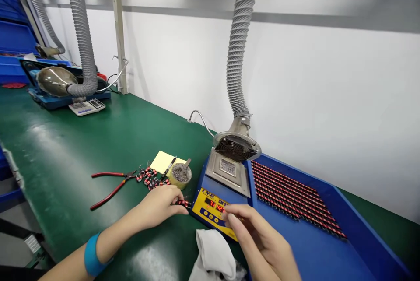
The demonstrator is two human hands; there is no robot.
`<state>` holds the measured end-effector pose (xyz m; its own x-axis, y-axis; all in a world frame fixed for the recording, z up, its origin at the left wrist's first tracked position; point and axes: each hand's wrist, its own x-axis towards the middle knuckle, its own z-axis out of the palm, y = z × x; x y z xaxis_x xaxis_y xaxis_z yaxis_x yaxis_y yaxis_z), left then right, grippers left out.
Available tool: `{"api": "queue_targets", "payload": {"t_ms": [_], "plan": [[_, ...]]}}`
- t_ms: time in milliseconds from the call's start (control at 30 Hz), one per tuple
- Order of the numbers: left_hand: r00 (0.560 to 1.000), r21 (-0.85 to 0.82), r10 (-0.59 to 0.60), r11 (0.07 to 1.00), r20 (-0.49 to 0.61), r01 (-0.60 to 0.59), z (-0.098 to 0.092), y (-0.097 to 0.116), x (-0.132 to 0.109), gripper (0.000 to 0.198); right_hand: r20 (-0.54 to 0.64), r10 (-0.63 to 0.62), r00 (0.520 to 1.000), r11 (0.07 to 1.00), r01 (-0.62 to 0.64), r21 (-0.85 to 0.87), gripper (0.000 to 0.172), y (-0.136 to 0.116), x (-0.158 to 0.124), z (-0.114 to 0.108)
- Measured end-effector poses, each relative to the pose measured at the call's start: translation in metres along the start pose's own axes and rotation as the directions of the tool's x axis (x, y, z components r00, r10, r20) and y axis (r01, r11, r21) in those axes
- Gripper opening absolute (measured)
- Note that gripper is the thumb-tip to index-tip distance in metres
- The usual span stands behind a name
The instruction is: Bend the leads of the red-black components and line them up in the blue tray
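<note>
My left hand [160, 204] is closed, its fingertips around a few small red-and-black components [184, 203] just left of the blue soldering pot unit [204, 180]. In front of that unit's yellow panel [210, 212] with red digits, my right hand [262, 239] has thumb and forefinger pinched together. What they hold, if anything, I cannot make out. A loose pile of similar red-and-black components [149, 177] lies behind my left hand. Beside the pile stands a small cup [180, 176] of greyish matter with a flat metal tool in it. A white cloth [215, 254] lies between my hands.
Red-handled pliers [111, 189] lie open at the left. A yellow notepad [162, 161] and a pen [169, 166] are behind the pile. An extraction hood [236, 145] hangs over the pot. A blue tray [328, 246] at right holds rows of components [295, 195]. A calculator [87, 107] sits further back.
</note>
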<state>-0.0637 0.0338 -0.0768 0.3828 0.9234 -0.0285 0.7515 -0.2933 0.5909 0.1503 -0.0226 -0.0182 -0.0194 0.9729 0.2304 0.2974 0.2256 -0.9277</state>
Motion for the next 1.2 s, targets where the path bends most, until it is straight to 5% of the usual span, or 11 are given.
{"api": "queue_targets", "payload": {"t_ms": [100,200,300,400,500,600,767,833,933,1033,1200], "plan": [[0.991,-0.123,0.088,0.987,-0.097,-0.1,-0.023,0.044,0.001,0.016,0.001,0.085,0.996,0.981,-0.084,0.177,0.029,0.011,0.012,0.01],[0.958,-0.308,0.186,0.918,-0.22,-0.249,-0.032,0.08,-0.001,0.009,-0.017,0.158,0.987,0.854,-0.128,0.505,0.025,0.014,0.014,0.021],[0.924,-0.543,0.206,0.759,-0.323,-0.359,-0.03,0.097,0.001,0.012,-0.097,0.227,0.969,0.692,-0.09,0.716,0.022,0.012,0.011,0.026],[0.928,-0.756,0.197,0.539,-0.317,-0.372,-0.022,0.099,0.009,0.015,-0.128,0.251,0.959,0.651,-0.07,0.756,0.023,0.008,0.008,0.027],[0.951,-0.912,0.051,0.272,-0.305,-0.307,-0.012,0.099,0.016,0.002,-0.129,0.256,0.958,0.643,-0.069,0.763,0.021,0.007,0.007,0.03],[0.945,-0.951,-0.13,0.112,-0.301,-0.287,-0.004,0.103,0.016,0.011,-0.068,0.23,0.971,0.602,-0.087,0.794,0.018,0.008,0.007,0.035],[0.855,-0.886,-0.316,-0.081,-0.411,-0.456,-0.011,0.102,0.01,0.023,0.026,0.234,0.972,0.48,-0.138,0.866,0.02,0.007,0.006,0.035],[0.83,-0.866,-0.314,-0.042,-0.462,-0.498,-0.015,0.097,0.009,0.02,0.009,0.28,0.96,0.432,-0.134,0.892,0.022,0.005,0.006,0.033],[0.936,-0.926,-0.024,0.158,-0.351,-0.344,-0.012,0.093,0.008,0.038,-0.029,0.303,0.953,0.407,-0.102,0.908,0.024,0.004,0.005,0.036],[0.968,-0.917,0.174,0.326,-0.18,-0.229,-0.005,0.095,0.006,0.05,-0.075,0.256,0.964,0.479,-0.059,0.876,0.024,0.008,0.006,0.037],[0.955,-0.977,0.288,0.172,-0.076,-0.129,-0.004,0.095,0.003,0.053,-0.203,0.132,0.97,0.697,0.056,0.715,0.018,0.016,0.006,0.01]]}}
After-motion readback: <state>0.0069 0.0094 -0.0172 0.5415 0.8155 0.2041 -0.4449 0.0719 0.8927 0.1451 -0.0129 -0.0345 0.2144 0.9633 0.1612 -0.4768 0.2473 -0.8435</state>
